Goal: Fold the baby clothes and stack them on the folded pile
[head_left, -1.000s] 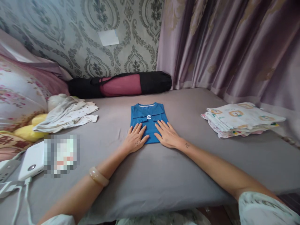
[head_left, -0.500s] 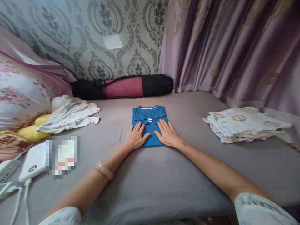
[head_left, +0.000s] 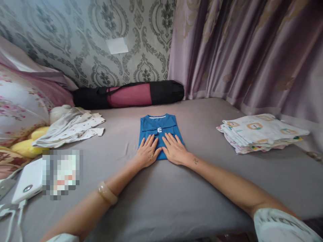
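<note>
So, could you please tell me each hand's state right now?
Left hand: open, palm down on the folded blue fabric shirt.
Right hand: open, palm down on the same shirt.

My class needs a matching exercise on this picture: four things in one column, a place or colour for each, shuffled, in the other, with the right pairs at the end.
Things:
1. Shirt
2. Bracelet
3. Long bag
4. Stack of cloths

Places or colours:
A. Black and dark pink
B. Flat under the left hand and right hand
C. To the right of both hands
D. Around the left forearm

Right pairs: 1-B, 2-D, 3-A, 4-C
</note>
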`<state>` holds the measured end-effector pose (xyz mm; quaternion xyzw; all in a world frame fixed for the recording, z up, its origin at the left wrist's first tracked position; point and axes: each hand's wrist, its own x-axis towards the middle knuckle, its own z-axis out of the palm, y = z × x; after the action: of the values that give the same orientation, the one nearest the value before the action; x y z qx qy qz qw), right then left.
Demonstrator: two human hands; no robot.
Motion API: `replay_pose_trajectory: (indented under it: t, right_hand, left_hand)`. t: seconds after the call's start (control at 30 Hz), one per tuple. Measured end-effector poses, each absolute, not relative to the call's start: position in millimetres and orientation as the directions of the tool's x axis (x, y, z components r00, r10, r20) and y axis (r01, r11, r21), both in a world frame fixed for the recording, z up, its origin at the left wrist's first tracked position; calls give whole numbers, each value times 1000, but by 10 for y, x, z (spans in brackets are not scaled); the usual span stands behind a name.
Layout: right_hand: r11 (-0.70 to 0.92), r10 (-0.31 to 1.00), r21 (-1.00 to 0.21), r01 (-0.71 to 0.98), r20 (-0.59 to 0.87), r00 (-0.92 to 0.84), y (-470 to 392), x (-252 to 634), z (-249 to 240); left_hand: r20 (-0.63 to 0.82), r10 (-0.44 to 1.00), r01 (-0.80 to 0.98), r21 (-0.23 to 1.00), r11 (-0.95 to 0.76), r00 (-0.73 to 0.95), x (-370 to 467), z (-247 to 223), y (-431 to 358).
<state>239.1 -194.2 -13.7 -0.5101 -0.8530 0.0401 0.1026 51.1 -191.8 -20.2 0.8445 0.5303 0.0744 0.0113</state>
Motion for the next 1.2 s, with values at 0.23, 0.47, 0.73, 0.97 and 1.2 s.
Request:
replay_pose_trajectory:
  t: [0.23,0.47,0.73,0.97,1.2]
  right_hand:
    - [464,886,-199,863,101,-453,-1943,2355,-211]
    - [479,867,-504,719,141,-478,-1842,2612,-70]
    - [718,692,-373,587,289,-662,-2223,2770,-58]
    - [689,724,-324,649,266,-636,-2198,2732,-58]
    - [718,684,-193,669,372,-627,-2056,2898,-150]
  left_hand:
    - [62,906,898,121,-423,418,536,-260,-1908]
    - [150,817,760,304,-574,556,289,-38,-2007]
    - [231,644,628,146,-764,730,168,-9,-2185]
    - [207,653,673,-37,-738,728,306,51,-2201]
    - [245,726,730,90,-677,643,257,-15,-2115]
